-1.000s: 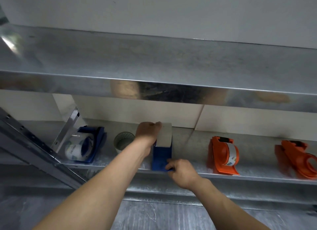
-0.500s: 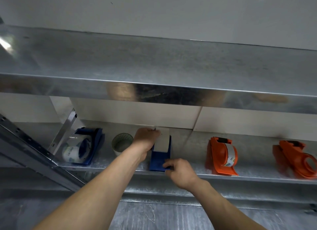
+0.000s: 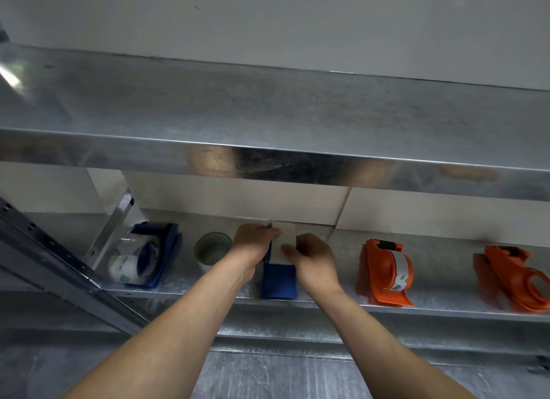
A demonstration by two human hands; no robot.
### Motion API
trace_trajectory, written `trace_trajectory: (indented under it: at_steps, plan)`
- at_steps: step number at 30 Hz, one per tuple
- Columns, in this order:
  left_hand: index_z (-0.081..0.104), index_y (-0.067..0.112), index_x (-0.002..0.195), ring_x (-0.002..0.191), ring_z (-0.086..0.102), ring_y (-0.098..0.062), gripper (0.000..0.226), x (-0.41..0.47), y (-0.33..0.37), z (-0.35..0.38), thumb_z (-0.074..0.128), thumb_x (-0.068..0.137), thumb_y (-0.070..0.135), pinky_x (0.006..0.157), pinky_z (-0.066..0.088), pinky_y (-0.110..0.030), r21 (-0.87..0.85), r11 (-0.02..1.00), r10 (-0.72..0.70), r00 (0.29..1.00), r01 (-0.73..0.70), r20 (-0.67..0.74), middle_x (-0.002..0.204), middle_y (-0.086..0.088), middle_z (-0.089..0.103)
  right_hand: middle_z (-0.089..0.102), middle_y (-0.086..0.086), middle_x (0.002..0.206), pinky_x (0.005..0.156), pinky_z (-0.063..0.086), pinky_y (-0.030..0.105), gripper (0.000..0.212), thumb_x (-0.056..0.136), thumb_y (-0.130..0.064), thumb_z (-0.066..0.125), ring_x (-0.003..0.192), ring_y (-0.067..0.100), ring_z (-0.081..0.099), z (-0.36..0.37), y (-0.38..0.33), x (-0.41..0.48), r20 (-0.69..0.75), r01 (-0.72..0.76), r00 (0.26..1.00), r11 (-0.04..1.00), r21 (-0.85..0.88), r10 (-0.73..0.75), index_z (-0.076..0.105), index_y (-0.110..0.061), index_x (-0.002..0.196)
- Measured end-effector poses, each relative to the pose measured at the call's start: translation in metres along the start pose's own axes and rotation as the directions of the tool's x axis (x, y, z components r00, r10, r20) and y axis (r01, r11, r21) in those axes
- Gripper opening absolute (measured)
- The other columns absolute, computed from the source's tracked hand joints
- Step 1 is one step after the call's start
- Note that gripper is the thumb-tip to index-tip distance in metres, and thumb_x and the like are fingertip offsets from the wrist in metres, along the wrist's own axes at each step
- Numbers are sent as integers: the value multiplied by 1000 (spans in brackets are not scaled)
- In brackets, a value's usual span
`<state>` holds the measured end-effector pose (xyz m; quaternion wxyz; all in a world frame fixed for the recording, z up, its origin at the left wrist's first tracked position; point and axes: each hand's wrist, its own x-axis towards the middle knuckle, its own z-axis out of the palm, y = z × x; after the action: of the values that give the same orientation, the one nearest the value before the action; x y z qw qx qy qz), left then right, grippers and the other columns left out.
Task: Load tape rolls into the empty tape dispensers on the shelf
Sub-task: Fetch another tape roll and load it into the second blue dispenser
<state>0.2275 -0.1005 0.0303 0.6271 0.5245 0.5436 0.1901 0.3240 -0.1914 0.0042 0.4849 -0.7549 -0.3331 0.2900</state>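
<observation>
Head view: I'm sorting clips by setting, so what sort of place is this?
Likely a storeroom or packing area: bare galvanized metal shelving, blue tape dispensers and orange tape dispensers lined up on it, and a loose tape roll among them.

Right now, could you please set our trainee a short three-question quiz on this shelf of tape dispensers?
1. True or false: the left hand and the right hand both hold the white tape roll at the middle blue tape dispenser.
2. What stands between the left blue tape dispenser and the left hand? A) a loose tape roll B) scissors C) a cardboard box
3. Fill in: ___ orange tape dispensers stand on the shelf.
Key: 1 true; 2 A; 3 two.
</observation>
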Motion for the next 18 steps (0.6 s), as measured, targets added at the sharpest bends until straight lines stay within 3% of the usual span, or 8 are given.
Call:
trace_trajectory:
  at_steps: [2,6,9,12,15,18]
  plan:
    - [66,5,85,92,69,-34,21,-2,3,0,65,88,26,87,55,-54,-14,1000,-9,1000,9,-7,95,-18,72,54,9,63,57,39,29,27,82,-18,71,58,21,50,-4,4,0,-31,-26,999,998,50,28,53,-1,72]
    - [60,11,79,95,67,-38,18,-3,5,-2,64,90,24,91,53,-54,-8,1000,-12,1000,11,-21,98,-20,71,65,8,75,66,47,33,7,86,-11,66,73,25,62,-20,13,1,-159,-85,982,991,100,100,62,-9,81]
    - [57,13,78,97,67,-37,18,-5,5,-2,62,92,24,92,53,-53,12,1000,1,1000,0,-13,98,-18,71,69,4,89,68,50,31,8,89,-16,57,80,24,65,-33,29,4,-187,-91,981,961,-262,42,64,-20,91]
    - [56,14,75,92,67,-34,19,-6,5,-2,63,90,23,86,54,-50,38,999,9,1000,-9,-21,92,-16,68,69,3,113,81,55,32,26,91,-20,52,97,23,66,-40,41,3,-67,-7,997,802,-597,-42,67,-22,113]
    - [59,13,83,79,59,-25,11,-8,6,-1,63,86,23,67,44,-37,70,997,30,999,-27,-31,84,-13,62,70,4,115,87,55,32,30,89,-14,52,102,23,65,-35,48,-1,85,49,996,652,-757,23,69,-20,113]
    - [60,13,80,79,58,-24,12,-13,9,-2,61,89,22,67,40,-35,73,997,25,999,-22,-37,87,-13,64,70,3,113,85,56,29,33,87,-8,53,100,21,66,-31,53,-5,98,45,994,624,-780,51,70,-20,112]
